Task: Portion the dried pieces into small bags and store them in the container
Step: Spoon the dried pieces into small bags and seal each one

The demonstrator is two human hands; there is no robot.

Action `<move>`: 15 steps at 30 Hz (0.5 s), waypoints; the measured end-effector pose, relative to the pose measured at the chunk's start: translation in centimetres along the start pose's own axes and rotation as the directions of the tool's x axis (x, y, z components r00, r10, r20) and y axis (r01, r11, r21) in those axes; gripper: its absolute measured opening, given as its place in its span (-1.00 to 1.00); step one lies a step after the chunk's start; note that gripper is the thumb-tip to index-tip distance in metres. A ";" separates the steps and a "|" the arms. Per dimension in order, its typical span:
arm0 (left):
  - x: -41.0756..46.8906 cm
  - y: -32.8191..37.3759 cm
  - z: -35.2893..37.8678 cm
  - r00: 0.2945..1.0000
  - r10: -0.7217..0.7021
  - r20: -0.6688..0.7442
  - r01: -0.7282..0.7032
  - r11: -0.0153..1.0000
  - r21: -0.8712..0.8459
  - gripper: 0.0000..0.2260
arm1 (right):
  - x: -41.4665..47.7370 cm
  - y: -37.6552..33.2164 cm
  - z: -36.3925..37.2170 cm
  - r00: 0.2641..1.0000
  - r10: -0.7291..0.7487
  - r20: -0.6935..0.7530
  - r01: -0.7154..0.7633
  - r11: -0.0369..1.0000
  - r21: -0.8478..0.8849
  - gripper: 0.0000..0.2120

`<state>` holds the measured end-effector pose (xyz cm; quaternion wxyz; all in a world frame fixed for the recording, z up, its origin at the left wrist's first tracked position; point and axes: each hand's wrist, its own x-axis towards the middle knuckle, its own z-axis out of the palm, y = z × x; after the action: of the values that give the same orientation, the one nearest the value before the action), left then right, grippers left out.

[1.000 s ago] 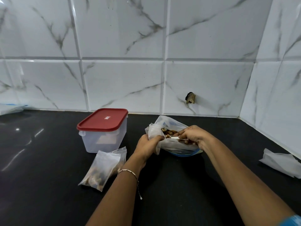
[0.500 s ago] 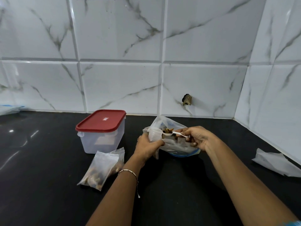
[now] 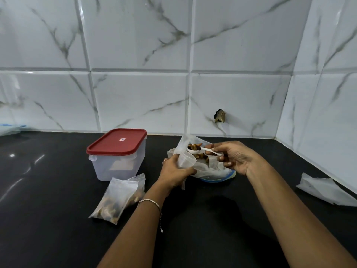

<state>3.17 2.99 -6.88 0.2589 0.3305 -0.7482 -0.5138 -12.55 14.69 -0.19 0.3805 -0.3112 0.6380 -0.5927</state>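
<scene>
Above the small bag, right hand pinches a loaded spoon.

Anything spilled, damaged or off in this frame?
No spill shows on the counter. One oddity: a chipped hole in the wall tile, behind the big bag. The container is lidded, and a filled bag lies in front of it, not yet stored.
</scene>
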 end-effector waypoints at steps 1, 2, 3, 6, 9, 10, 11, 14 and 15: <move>0.1 -0.2 0.0 1.000 -0.001 0.001 0.001 1.000 -0.002 -0.03 | -0.1 -0.1 0.2 1.000 -0.007 0.002 0.007 1.000 -0.016 -0.81; 0.2 -0.3 0.1 1.000 -0.004 -0.001 0.004 1.000 -0.008 -0.02 | -0.2 -0.2 0.3 1.000 -0.015 -0.003 0.015 0.999 -0.038 -0.80; 0.3 -0.3 0.1 1.000 -0.008 -0.003 0.008 1.000 -0.011 -0.01 | -0.3 -0.2 0.3 1.000 -0.023 -0.013 0.022 0.997 -0.067 -0.79; 0.3 -0.1 0.1 1.000 -0.028 -0.010 0.028 0.999 -0.021 0.01 | -0.3 -0.1 0.5 0.998 -0.045 -0.047 0.037 0.987 -0.156 -0.76; 0.0 0.2 0.1 1.000 -0.027 -0.016 0.027 1.000 -0.009 -0.15 | -0.5 -0.1 0.9 0.994 -0.085 -0.072 0.064 0.966 -0.249 -0.75; 0.2 0.0 0.0 0.999 -0.031 -0.015 0.031 0.999 -0.013 -0.21 | -0.8 -0.2 1.2 0.990 -0.112 -0.083 0.084 0.956 -0.281 -0.75; 0.3 -0.1 0.1 0.999 -0.033 -0.013 0.033 0.999 -0.009 -0.25 | -0.9 -0.2 1.6 0.986 -0.143 -0.090 0.109 0.944 -0.312 -0.76; 0.5 -0.3 0.2 0.999 -0.019 -0.029 0.019 1.000 -0.007 -0.28 | -1.2 0.0 2.6 0.962 -0.263 -0.072 0.203 0.867 -0.455 -0.77; 0.5 -0.4 0.2 0.999 -0.015 -0.039 0.015 1.000 -0.014 -0.28 | -1.3 0.1 2.9 0.945 -0.322 -0.052 0.240 0.794 -0.558 -0.77</move>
<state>2.80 2.60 -7.28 0.2720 0.3444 -0.7369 -0.5142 -9.44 14.31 -0.13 0.1366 -0.4543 0.7519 -0.4578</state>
